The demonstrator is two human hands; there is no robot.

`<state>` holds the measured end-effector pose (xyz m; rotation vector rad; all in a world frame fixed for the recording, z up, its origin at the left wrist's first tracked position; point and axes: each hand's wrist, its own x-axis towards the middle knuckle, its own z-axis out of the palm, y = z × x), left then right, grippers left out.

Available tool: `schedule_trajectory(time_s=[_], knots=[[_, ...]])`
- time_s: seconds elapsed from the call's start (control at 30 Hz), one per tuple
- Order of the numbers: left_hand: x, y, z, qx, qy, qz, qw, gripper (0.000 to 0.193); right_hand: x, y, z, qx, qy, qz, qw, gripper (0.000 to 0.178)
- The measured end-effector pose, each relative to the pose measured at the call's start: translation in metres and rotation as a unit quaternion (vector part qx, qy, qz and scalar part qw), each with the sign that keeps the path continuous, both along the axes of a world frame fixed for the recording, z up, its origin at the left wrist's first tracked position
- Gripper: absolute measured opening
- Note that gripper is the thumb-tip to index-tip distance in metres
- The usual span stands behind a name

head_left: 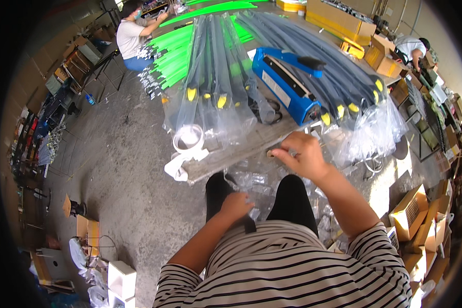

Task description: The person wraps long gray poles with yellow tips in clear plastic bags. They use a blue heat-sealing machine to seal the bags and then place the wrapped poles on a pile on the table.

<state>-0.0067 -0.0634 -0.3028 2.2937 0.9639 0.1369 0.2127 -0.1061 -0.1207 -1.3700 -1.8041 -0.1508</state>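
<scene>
Right grip (305,156): fingers curled, thumb reaching forward, just above the desk's near edge; cannot tell whether anything is pinched.
Left grip (236,206): loosely curled over the lap, near the thigh; cannot tell whether it holds anything.
Sealer (287,88): blue, on the desk (218,160), just beyond the right grip, between two groups of bags.
Left bags (209,66): clear, long, with dark strips inside and yellow marks near the ends.
Right bags (339,77): similar, fanned out.
Roll (200,134): white, at the desk's near left corner.
Green strips (175,49): heaped beyond the left bags.
Person (131,43): seated, far left.
</scene>
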Motion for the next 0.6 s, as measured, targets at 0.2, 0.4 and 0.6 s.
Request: schedule_trajectory(time_s=[0.2, 0.4, 0.6], knots=[[0.027, 0.006, -0.136, -0.156, 0.181, -0.303, 0.923, 0.028, 0.012, 0.084, -0.033, -0.009, -0.221, 0.099, 0.970, 0.034], [0.068, 0.057, -0.167, -0.232, 0.205, -0.384, 0.870, 0.029, 0.005, 0.107, -0.030, -0.202, -0.093, 0.123, 0.967, 0.026], [0.073, 0.096, -0.152, -0.278, 0.182, -0.431, 0.839, 0.030, 0.008, 0.105, -0.036, -0.237, -0.175, 0.110, 0.949, 0.019]])
